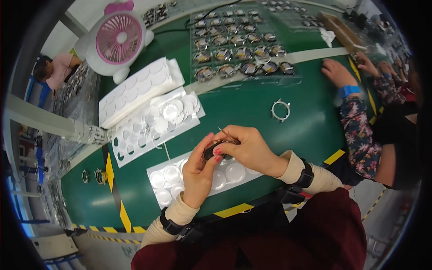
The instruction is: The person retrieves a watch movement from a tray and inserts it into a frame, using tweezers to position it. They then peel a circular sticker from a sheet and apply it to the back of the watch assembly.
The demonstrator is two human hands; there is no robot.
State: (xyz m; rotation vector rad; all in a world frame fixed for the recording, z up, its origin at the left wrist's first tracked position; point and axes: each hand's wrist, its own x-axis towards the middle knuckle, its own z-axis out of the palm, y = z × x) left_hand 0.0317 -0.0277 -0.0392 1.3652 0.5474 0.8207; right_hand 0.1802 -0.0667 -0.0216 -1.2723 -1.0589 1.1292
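Between the fingers of both hands is a dark, round watch part [209, 151], much of it covered by the fingertips. My left hand [197, 176] is closed around its left side, thumb on the near face. At its right side my right hand [254, 150] is closed too, thumb pressed on the part. A thin metal tool [227, 135], like tweezers, sticks out of the right fingers toward the upper left. Directly below the hands lies a white tray [203, 194] with round white discs [235, 171] in its recesses.
Left of the hands lie a sheet with loose white discs [171, 111] and a stacked white tray [135, 92]; a pink-white fan [119, 40] stands behind. A metal watch case ring [281, 110] lies right. Watch assemblies [243, 53] fill a clear tray. A co-worker's hand [338, 73] rests right.
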